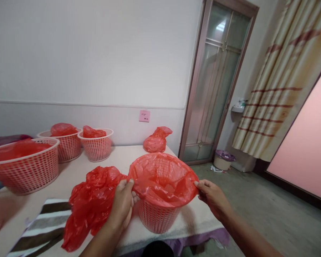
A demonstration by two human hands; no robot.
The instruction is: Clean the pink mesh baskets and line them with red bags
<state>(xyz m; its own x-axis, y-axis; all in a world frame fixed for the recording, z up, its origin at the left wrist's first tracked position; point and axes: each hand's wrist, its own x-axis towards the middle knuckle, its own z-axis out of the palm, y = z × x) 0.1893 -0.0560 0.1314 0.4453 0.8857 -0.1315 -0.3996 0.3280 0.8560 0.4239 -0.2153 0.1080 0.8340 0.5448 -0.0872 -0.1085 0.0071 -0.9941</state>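
Observation:
A pink plastic basket (159,216) with a lattice wall stands upright near the front edge of the table. A red plastic bag (163,171) lines it, its edge folded out over the rim all round. My left hand (125,201) pinches the bag's edge at the left side of the rim. On the opposite side, my right hand (209,192) grips the edge between thumb and fingers. Just left of my left hand lies a crumpled heap of red plastic bags (96,196), partly over a striped cloth (49,221).
Several pink baskets, such as the small round basket (97,149), stand at the left with red bags inside. A bunched red bag (157,140) sits at the table's back corner. Right of the table, a bin (222,162) stands on the floor by the glass door (211,85).

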